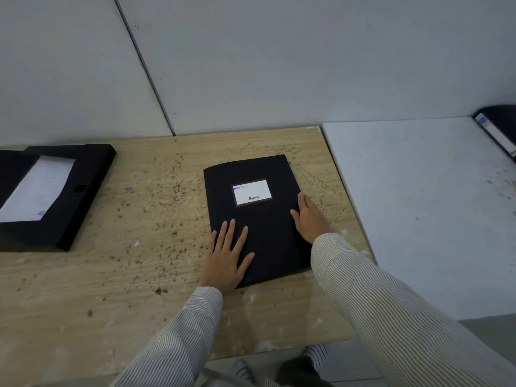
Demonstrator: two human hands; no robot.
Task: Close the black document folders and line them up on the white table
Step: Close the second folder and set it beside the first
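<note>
- A closed black folder (255, 219) lies flat on the scuffed wooden counter (139, 275), a little askew, its right edge near the seam with the white counter (418, 205).
- The left hand (227, 255) rests palm down, fingers spread, on the folder's near-left corner; the right hand (310, 219) lies flat along the right edge. The hands are apart and neither is clamped on anything; they only press on the cover.
- The step in hand looks like the end of closing this folder, just before it is carried over.
- The next move likely calls for a grip under the folder's edges, then a lift or slide rightward onto the white counter.
- There, another black folder (499, 129) with a white spine strip sits at the far right edge, cut off by the frame; the new one would need to line up with it.
- An open folder (55, 196) with a white sheet inside waits at far left, not yet closed.
- The white label (252, 192) on the closed cover carries a dark logo that seems to begin with "B"; the small print is too fine to read.
</note>
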